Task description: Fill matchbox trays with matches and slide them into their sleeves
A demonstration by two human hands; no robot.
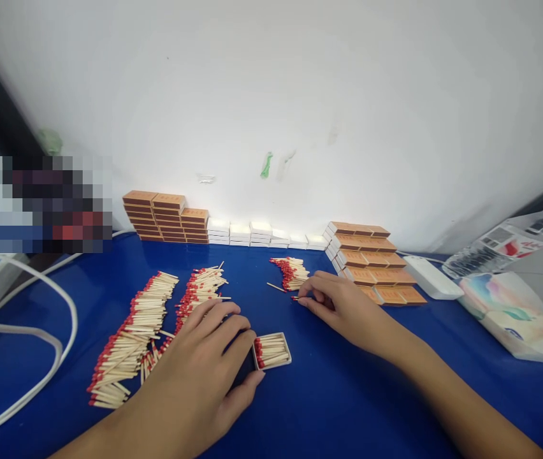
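A small white matchbox tray [289,361] filled with red-tipped matches lies in front of me. My left hand [209,357] is at its left side, fingers apart, with thumb and index finger by the tray's left corners; I cannot tell whether they touch it. My right hand [331,303] pinches a single match [295,298] just above or on the table, its red head poking out past the fingertips. Beyond those fingers is a small pile of matches [293,273], with one loose match [276,287] beside it.
Long rows of matches [140,319] spread on the blue table [338,395] at left. By the wall stand stacked brown matchboxes [157,217], white trays [239,234] and more matchboxes [371,264]. A white power adapter [434,278], tissue pack [515,315] and plastic bottle [501,242] lie right; white cables [68,306] left.
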